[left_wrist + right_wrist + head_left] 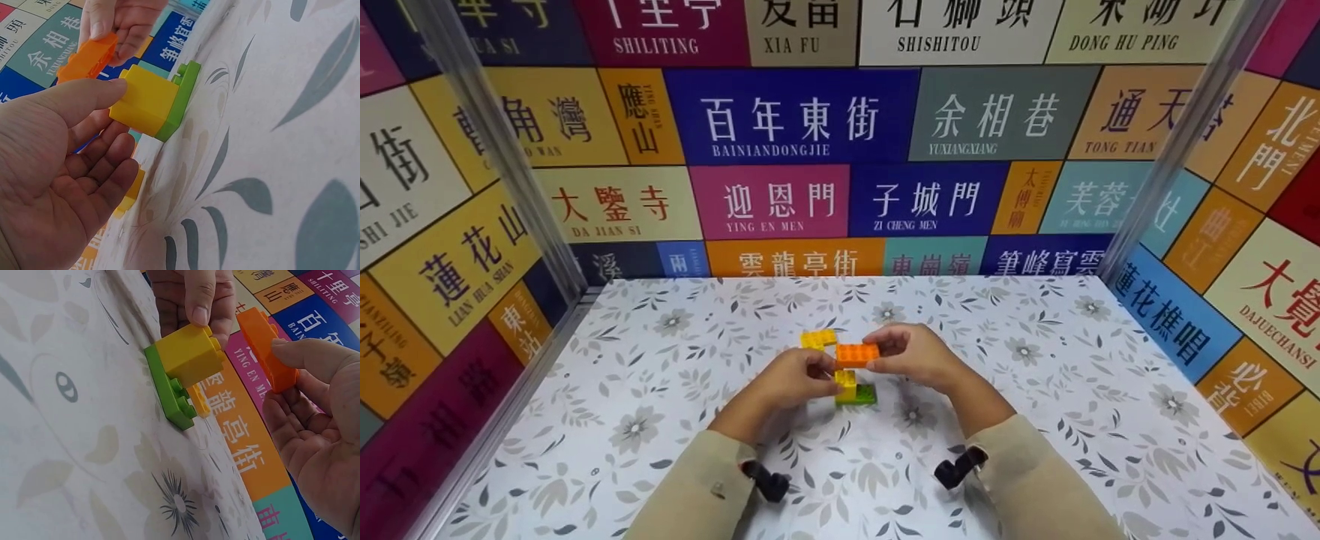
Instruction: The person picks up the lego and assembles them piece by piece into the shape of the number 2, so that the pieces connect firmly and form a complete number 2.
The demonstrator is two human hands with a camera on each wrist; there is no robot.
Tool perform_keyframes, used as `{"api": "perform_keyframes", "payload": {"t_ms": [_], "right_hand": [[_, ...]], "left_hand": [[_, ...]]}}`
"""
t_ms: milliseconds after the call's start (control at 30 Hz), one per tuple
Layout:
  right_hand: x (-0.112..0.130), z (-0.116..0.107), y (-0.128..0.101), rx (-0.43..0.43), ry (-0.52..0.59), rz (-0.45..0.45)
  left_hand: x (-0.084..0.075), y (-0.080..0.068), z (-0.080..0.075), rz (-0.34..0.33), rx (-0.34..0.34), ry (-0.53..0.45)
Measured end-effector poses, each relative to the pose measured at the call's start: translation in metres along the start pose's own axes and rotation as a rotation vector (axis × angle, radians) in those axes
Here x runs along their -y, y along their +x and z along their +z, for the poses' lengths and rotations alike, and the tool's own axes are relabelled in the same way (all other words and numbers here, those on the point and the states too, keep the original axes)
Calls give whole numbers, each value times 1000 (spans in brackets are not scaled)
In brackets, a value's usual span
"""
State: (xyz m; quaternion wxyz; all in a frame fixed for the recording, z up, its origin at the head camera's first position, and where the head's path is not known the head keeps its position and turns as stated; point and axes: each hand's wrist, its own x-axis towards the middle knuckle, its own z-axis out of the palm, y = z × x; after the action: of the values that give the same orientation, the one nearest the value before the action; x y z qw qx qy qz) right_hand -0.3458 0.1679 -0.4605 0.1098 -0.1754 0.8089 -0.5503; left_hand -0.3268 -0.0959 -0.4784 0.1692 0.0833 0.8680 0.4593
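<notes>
My left hand (pixel 795 379) pinches a square yellow toy brick (pixel 145 100) between thumb and fingers. That brick is seated on one end of a flat green toy brick (pixel 169 396), whose bare studs show beside it. The green piece lies on the patterned cloth. Held by my right hand (pixel 919 356), an orange toy brick (pixel 857 355) hangs above the yellow one, its studs up and its hollow underside showing in the left wrist view. A gap separates orange from yellow in the right wrist view.
Another yellow brick piece (pixel 818 339) stands behind my left hand, farther back on the white leaf-patterned tablecloth (pixel 675 375). Colourful panels with Chinese lettering (pixel 791 116) wall in the back and both sides. Black straps with small devices (pixel 769 481) sit at both sleeve cuffs.
</notes>
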Motion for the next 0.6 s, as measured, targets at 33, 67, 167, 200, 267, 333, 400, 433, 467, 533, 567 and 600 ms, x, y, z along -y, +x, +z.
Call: {"api": "perform_keyframes", "payload": {"t_ms": [33, 67, 167, 200, 267, 333, 400, 433, 467, 533, 567, 600], "right_hand": [[-1, 0, 0, 0, 1, 5], [-1, 0, -1, 0, 0, 7], [-2, 0, -1, 3, -6, 12], [-3, 1, -1, 9, -10, 7], [-3, 2, -2, 17, -20, 9], [-4, 3, -2, 29, -33, 9], [-4, 5, -3, 37, -51, 9], [-4, 5, -3, 37, -62, 13], [-4, 5, -3, 39, -71, 14], [-4, 6, -3, 40, -86, 16], [-4, 6, -2, 39, -93, 18], [-4, 6, -2, 39, -97, 19]], "left_hand": [[0, 0, 0, 6, 1, 8], [1, 0, 0, 10, 2, 10], [2, 0, 0, 15, -5, 7], [2, 0, 1, 28, -9, 11], [3, -1, 1, 47, -17, 18], [4, -1, 1, 65, -22, 32], [4, -2, 2, 76, -23, 44], [3, -2, 2, 70, -21, 45], [3, -2, 1, 66, -18, 44], [2, -2, 1, 53, -11, 35], [1, -2, 0, 44, -9, 31], [1, -2, 0, 34, -9, 26]]}}
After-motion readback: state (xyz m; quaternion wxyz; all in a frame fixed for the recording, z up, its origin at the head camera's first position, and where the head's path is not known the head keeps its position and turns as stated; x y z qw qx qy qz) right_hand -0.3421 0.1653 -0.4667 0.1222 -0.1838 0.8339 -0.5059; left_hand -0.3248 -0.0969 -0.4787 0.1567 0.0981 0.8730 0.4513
